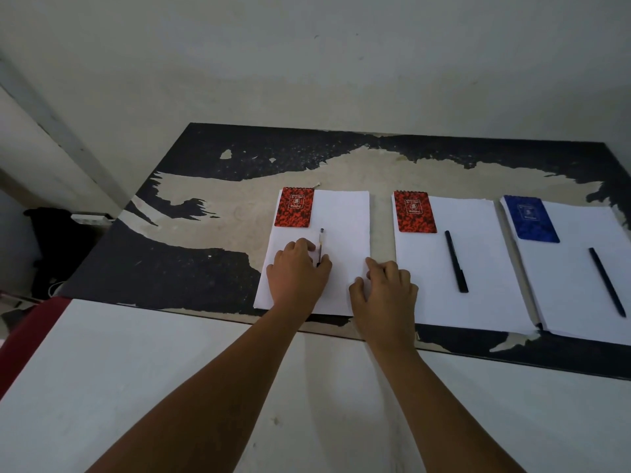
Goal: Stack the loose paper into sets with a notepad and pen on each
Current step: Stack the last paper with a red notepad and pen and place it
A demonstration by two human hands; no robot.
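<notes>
Three white paper stacks lie side by side on a worn black table (pixel 170 274). The left stack (pixel 341 220) carries a red notepad (pixel 294 207) at its top left corner and a clear pen (pixel 321 245). My left hand (pixel 297 273) rests on this stack, fingers on the pen's lower end. My right hand (pixel 386 285) presses flat on the stack's right edge. The middle stack (pixel 478 302) holds a red notepad (pixel 414 212) and a black pen (pixel 456 261). On the right stack (pixel 580 268) sit a blue notepad (pixel 531 218) and a dark pen (pixel 607 281).
A white surface (pixel 136 387) fills the near side in front of the table. A pale wall rises right behind the table. Dark objects and a power strip (pixel 90 218) sit on the floor at the left, and a red cloth (pixel 20 343) shows at the near left.
</notes>
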